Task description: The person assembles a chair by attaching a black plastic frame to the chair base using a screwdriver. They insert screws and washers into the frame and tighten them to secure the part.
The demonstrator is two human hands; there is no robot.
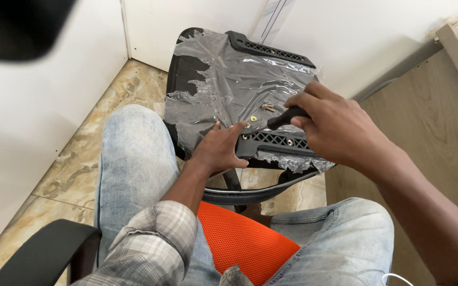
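Bright, even daylight; glare on the plastic wrap (239, 79) at centre; a blurred dark shape (19, 24) upper left.

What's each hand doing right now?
Left hand: open, fingers spread on the plastic-wrapped chair part.
Right hand: closed on a black tool handle.

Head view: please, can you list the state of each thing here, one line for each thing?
Chair part: black, lying flat, partly covered.
Plastic wrap: torn, partly peeled off, wrinkled.
Loose screws: lying on the wrap, not installed.
Screwdriver: held, tip hidden.
Left hand: pressing on the chair part, fingers spread.
Right hand: closed around the screwdriver handle.
Orange mesh seat: occupied by the person.
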